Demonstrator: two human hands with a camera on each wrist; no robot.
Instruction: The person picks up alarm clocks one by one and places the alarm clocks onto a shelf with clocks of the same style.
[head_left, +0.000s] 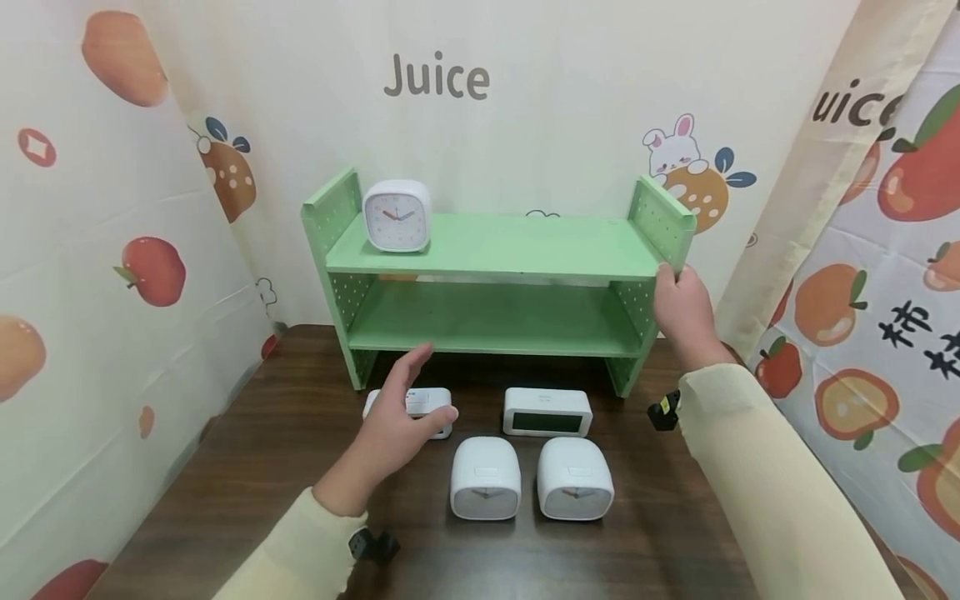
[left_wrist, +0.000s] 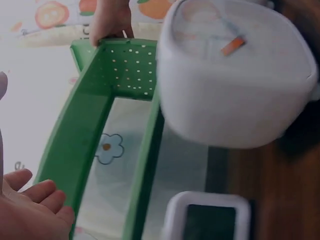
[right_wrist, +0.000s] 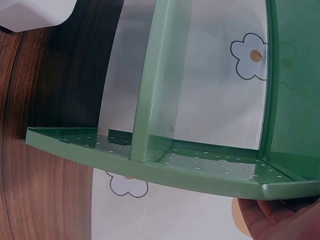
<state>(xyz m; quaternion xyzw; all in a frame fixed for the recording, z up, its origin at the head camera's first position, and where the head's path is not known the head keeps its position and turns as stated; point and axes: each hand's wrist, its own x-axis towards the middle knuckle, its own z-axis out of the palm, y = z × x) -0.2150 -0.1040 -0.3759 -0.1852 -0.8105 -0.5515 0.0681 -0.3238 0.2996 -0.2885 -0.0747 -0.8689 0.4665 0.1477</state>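
Note:
A green two-tier shelf [head_left: 525, 242] stands at the back of the table. My right hand [head_left: 682, 315] grips the front edge of its right side panel, and fingers [right_wrist: 260, 215] show against that panel in the right wrist view. My left hand [head_left: 393, 425] is raised with thumb and fingers spread, holding nothing. Partly hidden behind it lies a white rectangular clock [head_left: 437, 400]. A white square-faced alarm clock [head_left: 397, 218] stands upright at the left end of the upper tier.
In front of the shelf sits a white digital clock [head_left: 547, 412] with a dark screen. Nearer are two white alarm clocks, one left [head_left: 486, 475] and one right [head_left: 575, 475], side by side. Fruit-printed curtains [head_left: 540, 125] hang behind and on both sides of the brown table [head_left: 247, 492].

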